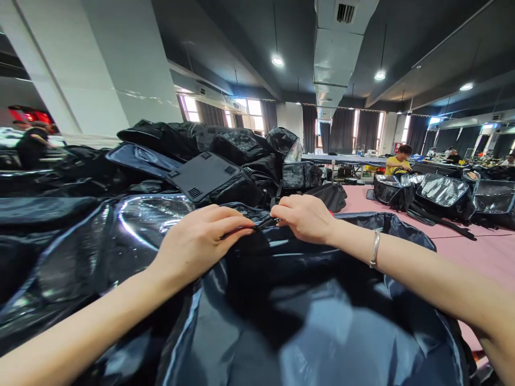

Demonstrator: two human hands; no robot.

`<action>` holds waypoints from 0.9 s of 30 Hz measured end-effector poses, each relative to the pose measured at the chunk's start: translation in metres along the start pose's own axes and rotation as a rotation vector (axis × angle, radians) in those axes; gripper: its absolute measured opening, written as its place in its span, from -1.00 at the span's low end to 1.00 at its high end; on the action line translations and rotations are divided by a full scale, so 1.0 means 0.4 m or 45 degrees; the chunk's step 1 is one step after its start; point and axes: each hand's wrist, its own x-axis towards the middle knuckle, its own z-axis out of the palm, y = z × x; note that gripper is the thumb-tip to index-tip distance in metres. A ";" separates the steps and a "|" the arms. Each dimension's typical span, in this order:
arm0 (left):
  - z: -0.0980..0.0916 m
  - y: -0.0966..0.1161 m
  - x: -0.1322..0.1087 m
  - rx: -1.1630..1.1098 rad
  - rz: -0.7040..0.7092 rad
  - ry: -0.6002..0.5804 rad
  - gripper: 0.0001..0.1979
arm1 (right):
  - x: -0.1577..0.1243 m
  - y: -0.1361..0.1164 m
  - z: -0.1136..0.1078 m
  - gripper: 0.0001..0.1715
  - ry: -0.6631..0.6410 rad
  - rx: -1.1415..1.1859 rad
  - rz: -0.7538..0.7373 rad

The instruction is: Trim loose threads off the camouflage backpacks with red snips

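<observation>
A bag (330, 327) sits at the bottom middle of the frame. A pile of bags (207, 174) lies behind it, left of the middle. More bags (444, 195) lie on a table (475, 257) at the right.

This looks like a factory workshop for bags: black bags (237, 147) are heaped high ahead, and more bags with silvery linings (444, 190) lie on a long pink counter (493, 254). Behind them is a worker in yellow (396, 165), with other people (454, 157) farther off. Pendant lamps (277, 61) and a broad metal air duct (336, 56) hang from a dark, beamed ceiling (197, 32), and curtained windows (341, 131) line the far wall (290, 119).
</observation>
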 end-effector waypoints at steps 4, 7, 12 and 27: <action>0.004 0.007 -0.002 0.259 0.300 0.087 -0.59 | -0.003 -0.004 0.011 -0.82 -0.001 -0.043 -0.014; 0.004 0.014 -0.001 0.370 0.433 0.151 -0.65 | -0.004 -0.005 0.011 -0.81 0.006 -0.046 -0.008; 0.004 0.017 -0.001 0.415 0.458 0.116 -0.69 | -0.011 -0.007 0.008 -0.81 0.003 -0.041 0.010; 0.007 0.022 -0.003 0.427 0.434 0.074 -0.68 | -0.023 -0.014 0.012 -0.79 0.023 -0.052 0.004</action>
